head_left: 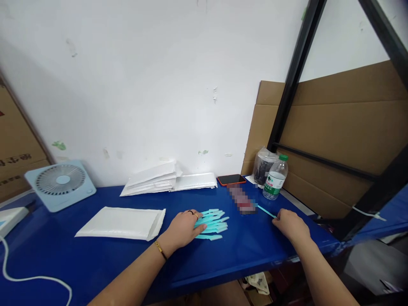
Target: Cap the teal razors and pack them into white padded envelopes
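Note:
My left hand point(183, 227) is closed over the handle ends of several light-teal eyebrow razors point(213, 221), which fan out to the right across the blue table point(248, 250). The hand's far fingers are partly hidden. Off to the right, my right hand point(291, 225) pinches the near end of one thin teal stick point(267, 211) that looks like another eyebrow razor. Its far end reaches a blurred-out reddish flat item point(242, 199), so that end cannot be made out. A flat white padded envelope point(121, 223) lies left of my left hand.
Stacked white padded envelopes point(153, 178) lie by the wall, beside a phone point(231, 180). A water bottle point(275, 178) and a plastic-wrapped dark container point(264, 165) stand back right. A blue fan point(60, 185) and white cable point(35, 278) are left. A black metal post point(295, 72) rises right.

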The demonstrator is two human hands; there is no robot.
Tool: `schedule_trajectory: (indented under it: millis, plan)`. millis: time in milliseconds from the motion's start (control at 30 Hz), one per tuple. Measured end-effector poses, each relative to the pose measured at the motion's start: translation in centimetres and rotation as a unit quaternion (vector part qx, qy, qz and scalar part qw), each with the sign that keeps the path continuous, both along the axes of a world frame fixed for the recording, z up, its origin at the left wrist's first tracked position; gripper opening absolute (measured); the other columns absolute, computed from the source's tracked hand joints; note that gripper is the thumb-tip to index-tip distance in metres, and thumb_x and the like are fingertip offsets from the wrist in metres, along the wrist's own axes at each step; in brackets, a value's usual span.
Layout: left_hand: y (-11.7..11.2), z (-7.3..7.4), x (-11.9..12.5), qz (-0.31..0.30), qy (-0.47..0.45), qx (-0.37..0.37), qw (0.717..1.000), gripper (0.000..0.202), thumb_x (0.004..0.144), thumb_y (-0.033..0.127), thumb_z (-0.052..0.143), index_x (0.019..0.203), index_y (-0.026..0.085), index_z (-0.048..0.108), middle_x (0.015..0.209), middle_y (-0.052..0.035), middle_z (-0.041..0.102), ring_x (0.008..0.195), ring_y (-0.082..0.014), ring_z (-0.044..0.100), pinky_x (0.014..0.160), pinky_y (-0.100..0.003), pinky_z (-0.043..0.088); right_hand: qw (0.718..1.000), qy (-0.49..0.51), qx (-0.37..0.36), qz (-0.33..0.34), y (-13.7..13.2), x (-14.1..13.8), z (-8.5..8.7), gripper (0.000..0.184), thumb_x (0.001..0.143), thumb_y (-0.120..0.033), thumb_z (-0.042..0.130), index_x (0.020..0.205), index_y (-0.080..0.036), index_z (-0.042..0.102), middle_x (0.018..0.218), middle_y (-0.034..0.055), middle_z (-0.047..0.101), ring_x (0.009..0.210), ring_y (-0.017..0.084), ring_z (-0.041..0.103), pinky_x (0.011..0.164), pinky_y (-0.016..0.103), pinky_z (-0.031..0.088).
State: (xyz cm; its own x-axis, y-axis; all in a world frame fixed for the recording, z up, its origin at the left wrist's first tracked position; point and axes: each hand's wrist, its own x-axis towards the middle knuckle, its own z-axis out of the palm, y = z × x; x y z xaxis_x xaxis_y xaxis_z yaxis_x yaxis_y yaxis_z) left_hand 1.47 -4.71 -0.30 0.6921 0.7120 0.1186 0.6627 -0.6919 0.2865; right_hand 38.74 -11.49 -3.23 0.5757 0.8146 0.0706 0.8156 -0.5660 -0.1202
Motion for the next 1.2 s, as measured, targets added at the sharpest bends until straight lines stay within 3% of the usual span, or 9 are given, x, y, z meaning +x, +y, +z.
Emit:
schedule_trajectory:
  millis: [300, 400, 467, 633, 733, 833, 933, 1067, 1200]
  plan:
    - [3.3, 1.3, -1.8, 0.046, -0.121, 0.035, 0.991, 0.042, 0.085, 0.04, 0.043, 0.123, 0.022, 0.048, 0.123, -0.0069, 0.051, 0.109, -0.0215, 0.05, 0.094, -0.033, 0.039, 0.993, -0.017, 0.116, 0.005, -2.5, 1.2, -1.0, 0.017, 0.077, -0.034, 0.044, 0.077, -0.022, 0.056, 0.084, 0.0089, 0.062, 0.071, 0.024, 0.059, 0.058, 0.032, 0.039]
    - [3.6, 1.9, -0.8, 0.031, -0.164, 0.121, 0.979, 0.045, 0.086, 0.035, 0.043, 0.13, 0.024, 0.04, 0.135, -0.0058, 0.04, 0.119, -0.0212, 0.041, 0.099, -0.035, 0.035, 0.964, 0.011, 0.214, 0.156, -1.4, -2.3, 1.5, 0.017, 0.078, -0.033, 0.046, 0.085, -0.021, 0.056, 0.084, 0.0053, 0.06, 0.072, 0.019, 0.058, 0.064, 0.028, 0.042]
    - [4.0, 2.1, 0.1, 0.007, -0.16, 0.169, 0.972, 0.044, 0.087, 0.034, 0.044, 0.13, 0.025, 0.04, 0.135, -0.0053, 0.04, 0.122, -0.0215, 0.037, 0.101, -0.037, 0.031, 0.928, 0.046, 0.198, 0.312, 0.8, -6.2, 3.6, 0.015, 0.08, -0.029, 0.045, 0.085, -0.02, 0.057, 0.081, 0.0035, 0.059, 0.069, 0.016, 0.056, 0.063, 0.026, 0.042]
    - [6.2, 0.6, -0.1, -0.004, -0.065, 0.085, 0.994, 0.03, 0.089, 0.035, 0.04, 0.089, 0.019, 0.065, 0.087, -0.006, 0.066, 0.085, -0.0189, 0.058, 0.081, -0.031, 0.04, 0.817, 0.089, 0.15, 0.55, 8.7, -15.2, 5.7, 0.016, 0.084, -0.017, 0.043, 0.089, -0.018, 0.057, 0.089, 0.005, 0.058, 0.078, 0.014, 0.054, 0.07, 0.024, 0.041]
    - [7.7, -0.9, -1.5, 0.084, -0.091, 0.019, 0.992, 0.027, 0.087, 0.034, 0.042, 0.085, 0.018, 0.064, 0.079, -0.0051, 0.065, 0.075, -0.0169, 0.059, 0.069, -0.027, 0.041, 0.804, 0.09, 0.135, 0.573, 12.0, -16.8, 4.4, 0.014, 0.084, -0.014, 0.044, 0.089, -0.016, 0.058, 0.09, 0.0059, 0.058, 0.081, 0.015, 0.054, 0.073, 0.025, 0.04]
    - [8.3, -1.4, -2.5, 0.179, -0.157, -0.021, 0.971, 0.036, 0.077, 0.033, 0.055, 0.108, 0.016, 0.054, 0.085, -0.0041, 0.063, 0.068, -0.0144, 0.058, 0.063, -0.024, 0.042, 0.812, 0.076, 0.118, 0.566, 13.5, -16.5, 2.9, 0.014, 0.084, -0.013, 0.045, 0.088, -0.016, 0.058, 0.089, 0.0058, 0.057, 0.08, 0.014, 0.054, 0.072, 0.024, 0.04]
    - [8.2, -1.0, -2.6, 0.14, -0.186, -0.048, 0.971, 0.045, 0.075, 0.036, 0.057, 0.116, 0.018, 0.05, 0.095, -0.0038, 0.062, 0.07, -0.0133, 0.058, 0.065, -0.024, 0.044, 0.818, 0.044, 0.099, 0.565, 13.7, -16.1, 2.1, 0.013, 0.085, -0.014, 0.045, 0.089, -0.016, 0.057, 0.091, 0.0055, 0.056, 0.077, 0.014, 0.054, 0.068, 0.023, 0.039]
    - [8.0, -0.5, -2.1, 0.073, -0.134, -0.012, 0.988, 0.023, 0.084, 0.032, 0.044, 0.083, 0.02, 0.064, 0.085, -0.0025, 0.065, 0.079, -0.0158, 0.058, 0.073, -0.025, 0.041, 0.813, 0.012, 0.093, 0.575, 13.4, -16.6, 2.1, 0.013, 0.087, -0.018, 0.044, 0.091, -0.017, 0.057, 0.093, 0.0055, 0.055, 0.075, 0.013, 0.053, 0.066, 0.023, 0.038]
    - [8.1, -0.5, -1.7, 0.082, -0.092, 0.037, 0.992, 0.024, 0.086, 0.028, 0.042, 0.079, 0.019, 0.063, 0.083, -0.0024, 0.065, 0.077, -0.0156, 0.058, 0.07, -0.025, 0.039, 0.804, 0.041, 0.098, 0.584, 13.6, -16.6, 2.1, 0.013, 0.087, -0.018, 0.044, 0.091, -0.017, 0.057, 0.093, 0.0053, 0.055, 0.077, 0.013, 0.054, 0.068, 0.022, 0.039]
